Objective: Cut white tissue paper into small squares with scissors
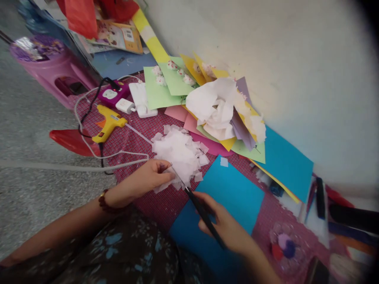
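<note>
A pile of white paper pieces (177, 152) lies on the red checked cloth (148, 205). At the pile's near edge my left hand (158, 173) is closed, thumb and fingers pinched at the tip of a slim tool; whether a paper piece is between them is too small to tell. My right hand (217, 219) is wrapped round the tool's black handle (204, 217), and its thin metal end points up-left to my left fingertips. Under my right hand lies a blue sheet (233, 189), with one small white square (224, 161) near its far corner.
A yellow glue gun (109, 123) with a cord lies at the left, near a purple power socket (112, 94). Coloured cards (156, 88) and crumpled white paper (213, 102) are heaped by the wall. A clear flower-shaped dish (286, 246) sits at the right.
</note>
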A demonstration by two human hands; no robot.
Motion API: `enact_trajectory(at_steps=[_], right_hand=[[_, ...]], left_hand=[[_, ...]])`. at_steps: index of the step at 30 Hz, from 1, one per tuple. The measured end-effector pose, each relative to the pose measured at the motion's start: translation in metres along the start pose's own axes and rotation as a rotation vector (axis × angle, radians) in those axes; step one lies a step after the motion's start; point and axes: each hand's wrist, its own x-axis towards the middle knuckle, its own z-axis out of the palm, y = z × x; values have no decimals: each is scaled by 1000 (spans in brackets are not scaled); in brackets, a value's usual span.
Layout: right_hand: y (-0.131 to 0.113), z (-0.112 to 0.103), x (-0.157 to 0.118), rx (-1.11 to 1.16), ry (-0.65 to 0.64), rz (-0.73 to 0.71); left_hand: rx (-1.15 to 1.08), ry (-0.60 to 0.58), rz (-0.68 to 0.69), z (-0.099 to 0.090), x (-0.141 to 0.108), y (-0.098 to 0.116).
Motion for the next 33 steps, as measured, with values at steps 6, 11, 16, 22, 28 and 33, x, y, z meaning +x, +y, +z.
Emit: enact_trajectory(at_steps=[6, 11, 16, 22, 28, 33], right_hand=[[26, -3, 4, 419, -143, -80], [16, 1, 9, 276, -129, -39], [-2, 4, 8, 43, -2, 31], [-11, 4, 8, -19, 72, 77], [-6, 5, 10, -3, 144, 45], [3, 4, 13, 32, 195, 93]], left_hand=[[-318, 69, -41, 5, 5, 14], [-271, 129, -9, 3, 5, 12], [-183, 108, -28, 0, 3, 4], [-173, 30, -24, 3, 3, 3], [-172, 12, -32, 5, 5, 7], [-215, -32, -67, -5, 1, -3]])
